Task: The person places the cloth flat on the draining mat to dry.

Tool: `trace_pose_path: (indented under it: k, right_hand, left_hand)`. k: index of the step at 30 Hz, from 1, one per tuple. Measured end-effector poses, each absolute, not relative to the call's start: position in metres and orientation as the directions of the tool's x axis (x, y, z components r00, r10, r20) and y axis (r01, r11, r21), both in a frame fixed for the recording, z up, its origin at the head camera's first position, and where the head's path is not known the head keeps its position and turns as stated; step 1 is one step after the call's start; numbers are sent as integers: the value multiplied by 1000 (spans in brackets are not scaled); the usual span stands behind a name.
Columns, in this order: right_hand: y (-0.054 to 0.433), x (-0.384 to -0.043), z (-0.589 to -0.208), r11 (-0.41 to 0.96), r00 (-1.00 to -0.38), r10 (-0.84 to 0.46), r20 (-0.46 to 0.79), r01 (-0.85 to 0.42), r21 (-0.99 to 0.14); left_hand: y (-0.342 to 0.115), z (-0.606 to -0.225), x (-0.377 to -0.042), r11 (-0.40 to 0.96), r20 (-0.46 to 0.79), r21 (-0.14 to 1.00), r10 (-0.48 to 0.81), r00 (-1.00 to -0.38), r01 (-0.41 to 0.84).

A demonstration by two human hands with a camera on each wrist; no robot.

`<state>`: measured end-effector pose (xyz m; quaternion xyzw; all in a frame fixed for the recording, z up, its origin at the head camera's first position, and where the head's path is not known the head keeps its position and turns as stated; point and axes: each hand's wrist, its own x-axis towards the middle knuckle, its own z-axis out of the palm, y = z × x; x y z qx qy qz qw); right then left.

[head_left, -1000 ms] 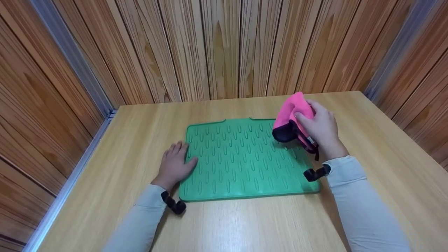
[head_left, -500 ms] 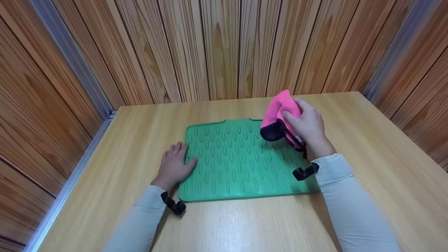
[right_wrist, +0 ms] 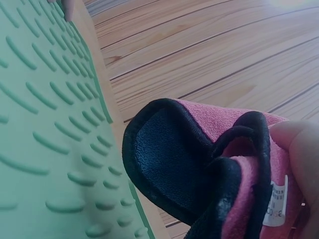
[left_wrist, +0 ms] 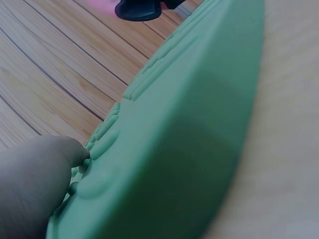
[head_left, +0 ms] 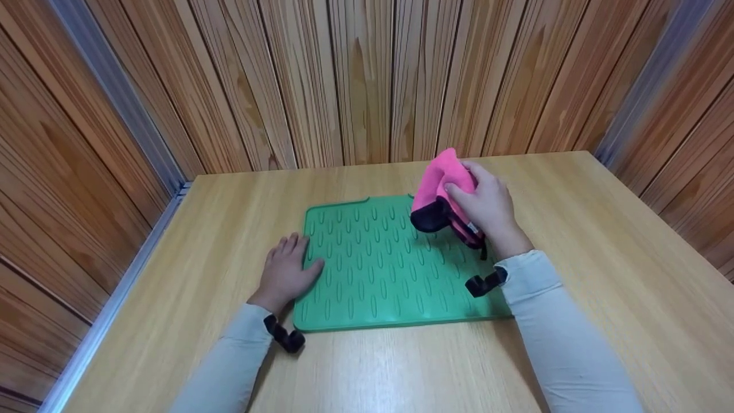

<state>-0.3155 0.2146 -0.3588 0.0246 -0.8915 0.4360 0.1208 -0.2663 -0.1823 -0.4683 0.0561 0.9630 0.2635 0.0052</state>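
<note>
In the head view, a green mat (head_left: 361, 275) with raised oval ridges lies on the table. My left hand (head_left: 285, 274) rests on its left edge, fingers and thumb extended; the left wrist view shows the thumb (left_wrist: 37, 172) on the mat's top. Above the mat's right part, my right hand (head_left: 490, 202) grips a folded pink cloth (head_left: 438, 178) with a black underside and black trim. Between the cloth and the mat a gap shows in the right wrist view, where a white label (right_wrist: 277, 201) hangs at the cloth's edge beside my thumb.
The light wooden table (head_left: 378, 367) extends around the mat on all sides. Wood-plank walls (head_left: 367, 80) stand behind and at both sides, with grey metal strips (head_left: 132, 92) at the corners. Each wrist wears a black camera mount (head_left: 285, 335).
My right hand has moved left over the mat, carrying the cloth with it. The left hand and the mat have stayed in place.
</note>
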Motion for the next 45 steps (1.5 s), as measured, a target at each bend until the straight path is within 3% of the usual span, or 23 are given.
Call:
trace_pose_path:
  k: [45]
  right_hand:
    - [147,-315,-374,630,-962,-42,269,-235,-740]
  left_hand:
    - [-181,-468,-266,854,14,511,103,-995,96]
